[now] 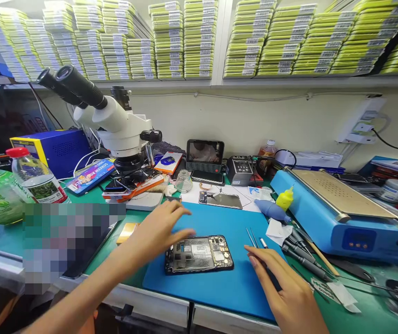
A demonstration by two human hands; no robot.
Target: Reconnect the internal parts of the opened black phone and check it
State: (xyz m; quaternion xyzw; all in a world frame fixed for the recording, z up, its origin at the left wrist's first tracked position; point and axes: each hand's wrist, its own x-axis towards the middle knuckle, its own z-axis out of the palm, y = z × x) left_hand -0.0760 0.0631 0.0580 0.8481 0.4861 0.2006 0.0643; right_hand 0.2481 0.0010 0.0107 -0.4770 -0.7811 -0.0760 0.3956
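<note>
Head view, phone: opened phone (199,253) lying flat on the blue mat (219,287), lower centre of the frame, back cover off, boards and shields exposed.
Head view, long axis: running left to right across the frame, nearly parallel to the near edge of the counter (359,320).
Head view, left hand (157,229): hovering just above and left of the phone's upper left corner, fingers spread and pointing toward the upper right; grip fully open, holding nothing.
Head view, right hand (285,292): lower right of the frame, palm down on the mat, fingertips pointing up-left toward the tweezers (252,237); grip open and flat, nothing held.
Head view, direction from grip: phone below and right of the left hand, left of the right hand.
Head view, nearer hand: left hand clearly nearer the phone; right hand nearer the tweezers and the screwdrivers (303,260) at the mat's right edge.
Head view, surroundings: microscope (115,123) at upper left, blue heating plate (341,208) at right, second phone panel (221,200) beyond the mat at centre.
</note>
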